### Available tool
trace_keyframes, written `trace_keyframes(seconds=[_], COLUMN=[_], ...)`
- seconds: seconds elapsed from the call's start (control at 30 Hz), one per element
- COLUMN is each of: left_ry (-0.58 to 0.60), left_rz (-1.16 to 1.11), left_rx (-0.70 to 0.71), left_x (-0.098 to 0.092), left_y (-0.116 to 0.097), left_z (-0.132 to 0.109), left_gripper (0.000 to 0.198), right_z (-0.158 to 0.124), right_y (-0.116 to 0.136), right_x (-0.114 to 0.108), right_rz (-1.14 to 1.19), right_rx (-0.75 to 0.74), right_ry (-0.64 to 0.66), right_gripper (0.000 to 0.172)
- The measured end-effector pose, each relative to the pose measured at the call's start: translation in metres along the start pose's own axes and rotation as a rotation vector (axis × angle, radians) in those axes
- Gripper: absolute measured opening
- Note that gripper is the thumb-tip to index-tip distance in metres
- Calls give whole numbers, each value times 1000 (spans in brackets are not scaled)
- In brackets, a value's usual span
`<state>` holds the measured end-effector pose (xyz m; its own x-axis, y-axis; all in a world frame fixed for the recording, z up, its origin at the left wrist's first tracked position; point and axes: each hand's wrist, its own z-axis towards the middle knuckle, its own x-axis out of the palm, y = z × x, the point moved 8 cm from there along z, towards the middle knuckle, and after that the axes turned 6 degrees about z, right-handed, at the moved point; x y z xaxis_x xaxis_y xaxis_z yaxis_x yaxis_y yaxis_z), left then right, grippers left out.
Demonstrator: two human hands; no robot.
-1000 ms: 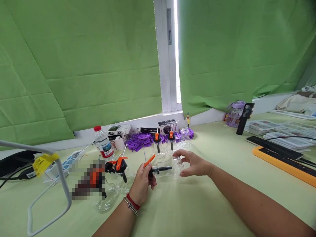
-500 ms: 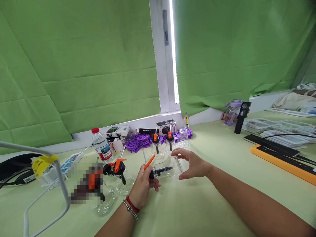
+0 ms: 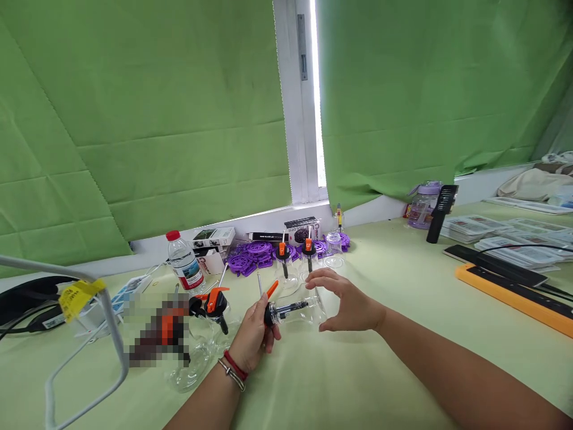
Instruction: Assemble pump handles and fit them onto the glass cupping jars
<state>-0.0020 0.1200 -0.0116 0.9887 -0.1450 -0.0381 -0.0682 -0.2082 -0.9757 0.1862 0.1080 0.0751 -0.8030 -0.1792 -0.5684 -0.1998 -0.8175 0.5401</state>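
Observation:
A clear glass bottle (image 3: 298, 316) lies on its side between my hands, with a black stem (image 3: 290, 309) inside it. At its neck, my left hand (image 3: 255, 328) is closed around the black pour spout (image 3: 268, 313), whose orange lever (image 3: 272, 289) sticks up past my thumb. My right hand (image 3: 351, 301) straddles the wide base of the bottle, fingertips on the far side and thumb on the near side; the exact contact is hard to see through the glass. Left of my wrist stands a similar bottle with an orange-and-black spout (image 3: 216, 303).
Behind my hands are two more spouted bottles (image 3: 308, 248), purple plastic parts (image 3: 253, 257) and boxes (image 3: 302, 230). A red-capped water bottle (image 3: 185, 266) stands at left, near a white wire frame (image 3: 119, 346). To the right lie an orange-and-black bar (image 3: 514, 298) and stacked cards (image 3: 510, 239).
The bottle and both hands have shifted slightly left. The spout and its stem have turned a little, and the orange lever shows less above my left hand.

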Motion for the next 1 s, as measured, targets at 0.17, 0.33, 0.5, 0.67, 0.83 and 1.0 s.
trace_keyframes(seconds=[0.17, 0.33, 0.5, 0.67, 0.83, 1.0], left_ry=[-10, 21, 39, 18, 6, -20], left_rz=[-23, -59, -55, -113, -87, 20], left_rx=[-53, -128, -178, -164, -79, 73], left_x=[-4, -3, -3, -2, -1, 0], left_y=[0, 3, 9, 9, 2, -9], left_z=[-3, -6, -3, -1, -2, -7], left_gripper=[53, 52, 53, 53, 52, 48], right_z=[2, 2, 0, 2, -2, -9], right_y=[12, 24, 35, 27, -8, -39], right_x=[3, 7, 17, 15, 9, 14], right_rz=[-101, -246, -436, -381, -34, 351], right_rx=[-80, -164, -259, -199, 32, 307], right_ry=[2, 31, 139, 132, 72, 24], right_gripper=[66, 54, 50, 53, 75, 73])
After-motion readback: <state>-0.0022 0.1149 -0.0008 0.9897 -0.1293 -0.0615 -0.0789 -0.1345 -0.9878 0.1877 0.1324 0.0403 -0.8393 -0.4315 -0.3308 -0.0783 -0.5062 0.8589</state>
